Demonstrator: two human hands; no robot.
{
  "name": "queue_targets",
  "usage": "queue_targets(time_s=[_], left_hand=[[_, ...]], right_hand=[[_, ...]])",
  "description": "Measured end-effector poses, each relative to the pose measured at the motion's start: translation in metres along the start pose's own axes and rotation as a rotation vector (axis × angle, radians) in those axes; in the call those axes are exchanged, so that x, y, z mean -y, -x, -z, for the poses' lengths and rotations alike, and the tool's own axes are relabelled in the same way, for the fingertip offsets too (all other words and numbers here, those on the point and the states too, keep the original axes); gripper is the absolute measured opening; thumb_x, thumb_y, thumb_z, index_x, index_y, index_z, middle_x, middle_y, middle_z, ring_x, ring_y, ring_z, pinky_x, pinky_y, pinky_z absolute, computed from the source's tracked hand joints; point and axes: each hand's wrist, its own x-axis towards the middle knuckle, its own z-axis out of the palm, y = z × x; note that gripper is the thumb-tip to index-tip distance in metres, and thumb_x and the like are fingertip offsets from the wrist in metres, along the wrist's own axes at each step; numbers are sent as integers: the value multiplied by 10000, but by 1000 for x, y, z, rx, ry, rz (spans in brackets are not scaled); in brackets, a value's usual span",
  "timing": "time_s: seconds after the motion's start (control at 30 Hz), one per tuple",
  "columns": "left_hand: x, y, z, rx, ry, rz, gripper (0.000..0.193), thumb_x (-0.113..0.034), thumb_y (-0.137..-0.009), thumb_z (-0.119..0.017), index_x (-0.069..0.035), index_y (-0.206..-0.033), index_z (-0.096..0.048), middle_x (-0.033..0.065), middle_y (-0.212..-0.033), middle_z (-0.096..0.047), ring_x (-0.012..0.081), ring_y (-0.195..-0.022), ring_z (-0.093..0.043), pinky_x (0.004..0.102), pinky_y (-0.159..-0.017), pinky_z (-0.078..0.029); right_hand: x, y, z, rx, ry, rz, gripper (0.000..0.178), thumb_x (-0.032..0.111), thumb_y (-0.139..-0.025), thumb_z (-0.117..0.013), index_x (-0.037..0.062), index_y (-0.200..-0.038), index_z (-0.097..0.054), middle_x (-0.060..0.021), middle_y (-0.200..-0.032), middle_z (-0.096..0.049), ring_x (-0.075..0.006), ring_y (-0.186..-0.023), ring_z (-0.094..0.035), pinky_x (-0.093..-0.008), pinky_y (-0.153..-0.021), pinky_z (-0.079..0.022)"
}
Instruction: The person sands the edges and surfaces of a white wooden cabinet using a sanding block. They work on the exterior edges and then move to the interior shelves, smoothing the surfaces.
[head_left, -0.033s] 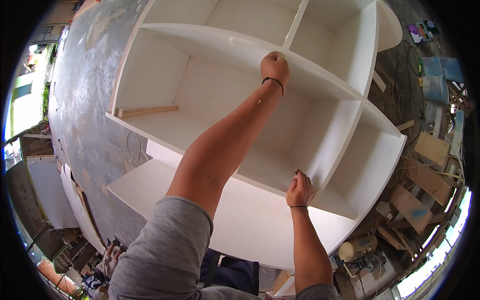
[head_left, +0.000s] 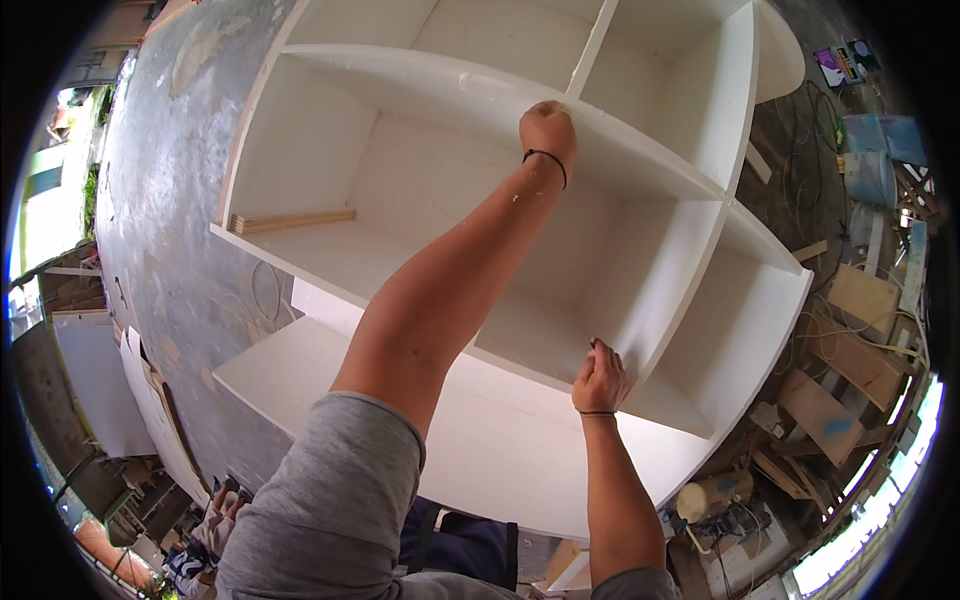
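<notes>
A large white shelf unit [head_left: 470, 75] with several compartments fills the middle of the view. My left arm reaches across it, and my left hand [head_left: 548, 130] is closed in a fist against the front edge of a long divider board, beside the joint with an upright. Whatever lies inside that fist is hidden. Nearer to me, my right hand [head_left: 601, 380] is over the front edge of the lower compartment, fingers curled together. Something small and dark shows at its fingertips, too small to name.
Thin wooden strips [head_left: 292, 222] lie in the compartment at left. A white panel [head_left: 270, 375] extends below the unit. At right are blue containers [head_left: 868, 178], scattered board offcuts [head_left: 820, 412], cables and a tan tank-like machine [head_left: 715, 495]. Another person [head_left: 190, 560] is at the lower left.
My left hand has shifted very slightly up along the divider's edge. My right hand stays in place.
</notes>
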Motion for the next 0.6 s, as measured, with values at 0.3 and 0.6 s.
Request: queue_targets(time_s=[0.3, 0.6], left_hand=[[-45, -1, 47, 210, 167, -170, 391, -133, -862, -602, 23, -1207, -504, 135, -1050, -659, 211, -971, -595, 319, -855, -457], [23, 79, 301, -1060, -640, 240, 975, -470, -798, -730, -61, -1491, -180, 243, -1561, -126, 340, -1455, -176, 537, -1138, -241]], right_hand=[[-6, 2, -7, -15, -14, 0, 231, 54, -852, -535, 73, -1066, -620, -95, -958, -677, -286, -902, -647, -422, -728, -530], [-4, 5, -11, -27, -49, -21, 288, 62, -900, -497, 73, -1172, -591, -111, -990, -683, -305, -909, -651, -429, -755, -525]])
